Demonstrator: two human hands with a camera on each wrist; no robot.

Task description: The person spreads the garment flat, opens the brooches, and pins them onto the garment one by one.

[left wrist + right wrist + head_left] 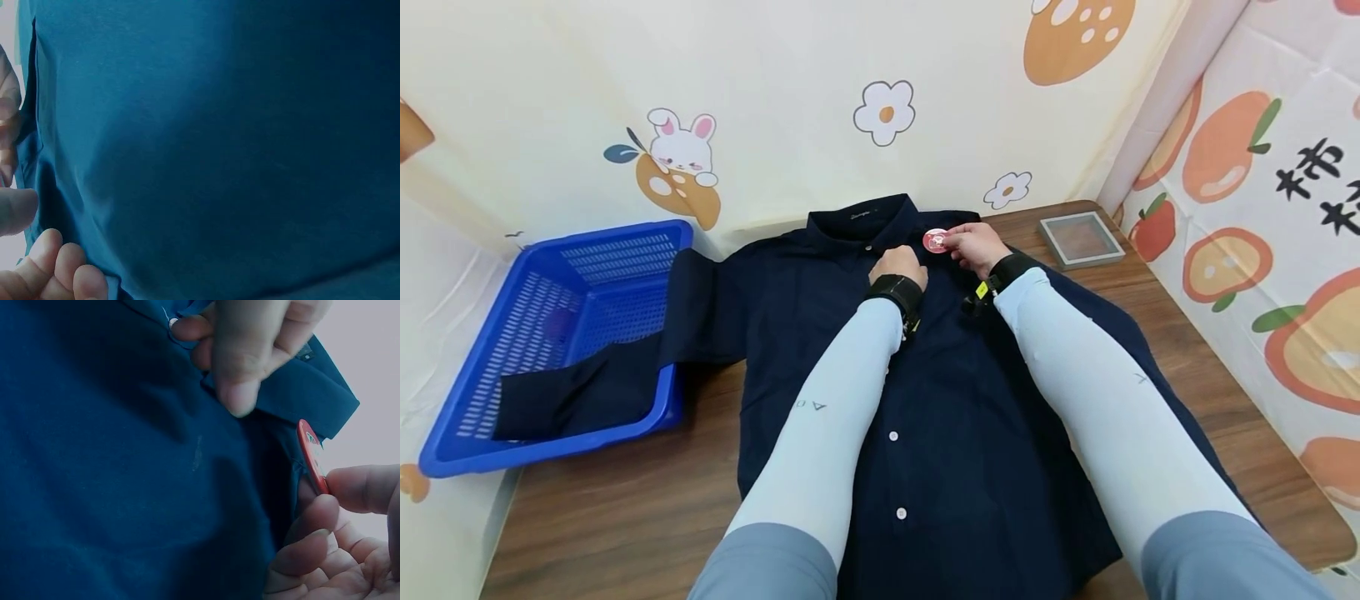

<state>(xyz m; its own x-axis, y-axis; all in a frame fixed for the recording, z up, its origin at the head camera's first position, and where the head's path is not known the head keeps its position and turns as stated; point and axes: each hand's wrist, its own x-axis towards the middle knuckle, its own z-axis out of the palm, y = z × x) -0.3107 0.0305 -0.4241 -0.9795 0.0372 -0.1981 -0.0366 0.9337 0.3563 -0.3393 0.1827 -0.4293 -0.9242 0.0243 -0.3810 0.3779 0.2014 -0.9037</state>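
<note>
A dark navy button-up shirt lies spread front up, its collar at the far side. My right hand pinches a round red badge by its edge between thumb and finger, above the chest near the collar. In the right wrist view the badge is nearly edge-on beside the cloth. My left hand is at the placket just below the collar, fingers loosely bent. Its thumb stands apart from the other fingers in the left wrist view. What lies under its palm is hidden.
A blue plastic basket stands at the left, with one shirt sleeve draped into it. At the back right corner of the wooden table lies a small grey box with a clear lid. Patterned cloth walls rise behind and right.
</note>
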